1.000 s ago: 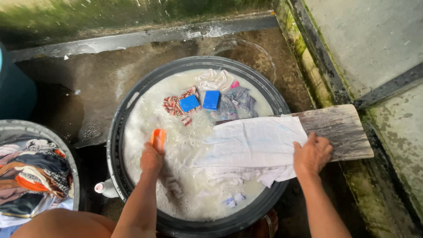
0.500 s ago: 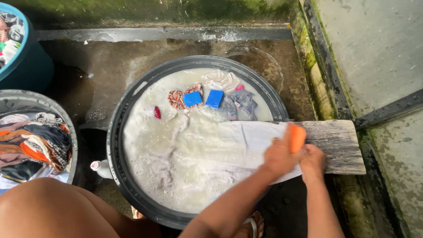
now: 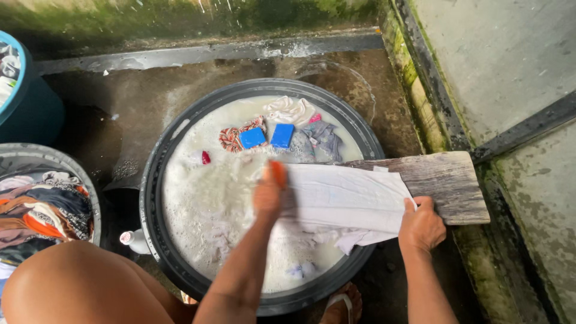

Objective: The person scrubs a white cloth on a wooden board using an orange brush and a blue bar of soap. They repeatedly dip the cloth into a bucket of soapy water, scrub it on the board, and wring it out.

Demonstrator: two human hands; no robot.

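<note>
Basin [image 3: 157,198]: a big round black tub on the wet concrete floor, full of milky, sudsy water. Loaded like that it looks too heavy to shift; I would leave it where it stands.

Board [image 3: 441,180]: a weathered wooden plank, stiff and rough-grained, one end resting across the tub's rim, the other out over the mossy kerb. Its wet surface is probably slick.

White cloth [image 3: 345,201]: spread flat on the board, its near edge drooping into the suds. Soaked, soft and floppy, heavier than it looks dry, and soapy, so it would slide under a flat palm. I judge the best hold is a bunched edge or corner pinned hard against the wood.

Right hand [image 3: 422,227]: curled down on the cloth's edge at the board's near side, fingers closed over the fabric, pressing it in place.

Left hand [image 3: 268,193]: blurred, wrapped around an orange brush [image 3: 278,172] at the cloth's tub-side end. The brush looks small, hard and light; wet, it wants a full-fist grip.

Floating bits: 2 blue blocks [image 3: 267,137] and patterned garments [image 3: 234,137] at the tub's far side.

Side tub [image 3: 75,174]: colourful laundry heaped inside, to the left.
</note>
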